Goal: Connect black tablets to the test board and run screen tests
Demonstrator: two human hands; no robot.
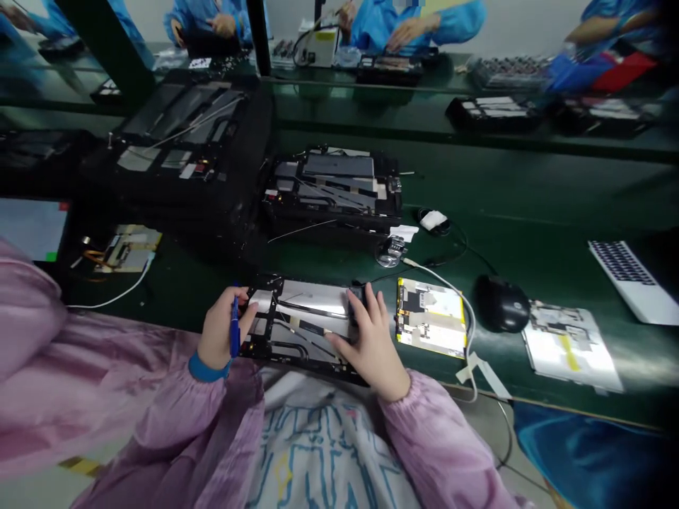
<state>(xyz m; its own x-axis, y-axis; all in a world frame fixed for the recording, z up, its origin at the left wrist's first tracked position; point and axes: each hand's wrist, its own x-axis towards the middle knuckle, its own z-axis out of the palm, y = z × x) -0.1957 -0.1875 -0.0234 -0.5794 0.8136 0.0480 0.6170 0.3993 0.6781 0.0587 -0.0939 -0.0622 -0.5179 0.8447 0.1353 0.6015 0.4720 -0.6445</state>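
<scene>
An opened tablet chassis [305, 322] with a black frame and silver inner plate lies at the near edge of the green bench. My left hand [220, 332] is closed round a blue pen [234, 329] and rests against the chassis's left side. On its right side lies my right hand [371, 339], fingers spread flat over the frame and cables, holding nothing.
A yellow-edged circuit board [431, 316] with a white cable lies right of the chassis, then a black mouse [501, 302], a silver panel [570, 346] and a keyboard [634, 279]. Stacked black trays of chassis [332, 187] stand behind. Co-workers in blue sleeves [414, 25] work opposite.
</scene>
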